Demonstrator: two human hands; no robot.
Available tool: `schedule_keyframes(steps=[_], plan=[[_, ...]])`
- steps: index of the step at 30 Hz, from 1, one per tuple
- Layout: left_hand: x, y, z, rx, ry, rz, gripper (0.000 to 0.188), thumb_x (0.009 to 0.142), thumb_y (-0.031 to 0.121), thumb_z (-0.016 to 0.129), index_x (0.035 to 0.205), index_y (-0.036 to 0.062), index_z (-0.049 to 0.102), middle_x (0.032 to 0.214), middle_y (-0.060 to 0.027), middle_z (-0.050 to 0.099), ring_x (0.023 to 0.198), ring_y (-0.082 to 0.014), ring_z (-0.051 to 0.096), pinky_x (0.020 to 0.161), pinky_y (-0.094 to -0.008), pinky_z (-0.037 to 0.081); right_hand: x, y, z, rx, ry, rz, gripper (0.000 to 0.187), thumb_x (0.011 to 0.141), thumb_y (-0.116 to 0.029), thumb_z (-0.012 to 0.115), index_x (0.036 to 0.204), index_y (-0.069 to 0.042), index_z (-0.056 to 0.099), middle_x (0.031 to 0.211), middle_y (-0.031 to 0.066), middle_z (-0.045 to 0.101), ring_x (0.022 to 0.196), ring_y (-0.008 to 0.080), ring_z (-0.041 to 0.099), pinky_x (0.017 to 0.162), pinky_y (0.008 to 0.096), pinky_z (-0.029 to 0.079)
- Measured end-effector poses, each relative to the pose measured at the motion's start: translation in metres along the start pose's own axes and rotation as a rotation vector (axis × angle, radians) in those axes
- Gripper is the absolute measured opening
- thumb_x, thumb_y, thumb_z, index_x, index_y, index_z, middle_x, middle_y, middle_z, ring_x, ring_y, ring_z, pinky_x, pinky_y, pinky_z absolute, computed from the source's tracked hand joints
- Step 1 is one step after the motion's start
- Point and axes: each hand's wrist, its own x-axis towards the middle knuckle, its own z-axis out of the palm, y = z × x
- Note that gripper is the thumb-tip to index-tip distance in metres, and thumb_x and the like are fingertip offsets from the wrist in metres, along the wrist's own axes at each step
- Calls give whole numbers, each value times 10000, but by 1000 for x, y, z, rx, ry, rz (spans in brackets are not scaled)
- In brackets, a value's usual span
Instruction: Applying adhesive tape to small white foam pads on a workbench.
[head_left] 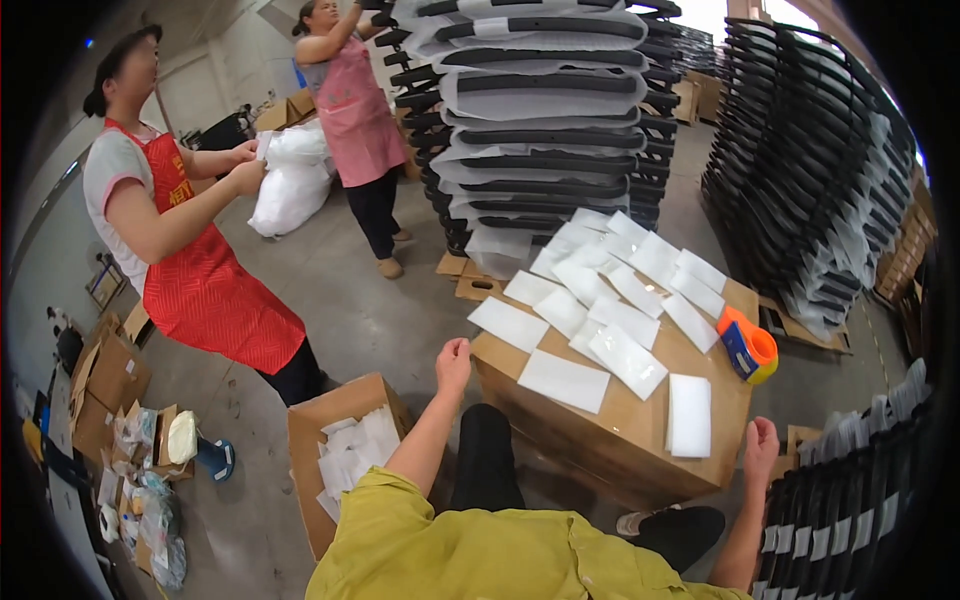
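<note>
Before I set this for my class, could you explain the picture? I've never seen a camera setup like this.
There is no machine here, only a person with two bare hands. The one picture comes from a wide fisheye camera on that person's head, looking down, so straight edges bend near the rim. The left hand is near one corner of a cardboard box; the right hand is beyond its opposite side. On the box lie many flat white pieces and an orange, blue and yellow object. I can see nothing held in either hand. Further off stand a person in a red apron and a person in a pink apron.
</note>
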Motion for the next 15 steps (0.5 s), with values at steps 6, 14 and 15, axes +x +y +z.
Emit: schedule_keyframes(steps=[6,14,15], plan=[[14,6,1,-212,-122,-210,487,874,389,452,1133,-21,500,1081,-124,555,982,-197,501,848,-314,379,-32,21,32,15,-19,268,397,859,-284,480,1064,53,525,924,95,585,826,146,505,745,274,406],[-7,43,7,-150,-94,-278,511,851,446,479,1110,7,497,1064,-92,536,969,-189,494,839,-298,373,-44,0,32,37,-72,357,423,864,-318,490,1034,68,517,881,105,573,810,139,486,732,280,402],[-5,36,4,-154,-64,-210,496,848,442,488,1091,9,505,1029,-81,543,934,-174,497,822,-287,378,-46,-5,32,47,-77,356,434,859,-323,498,1045,69,516,902,120,579,831,145,497,748,283,406]])
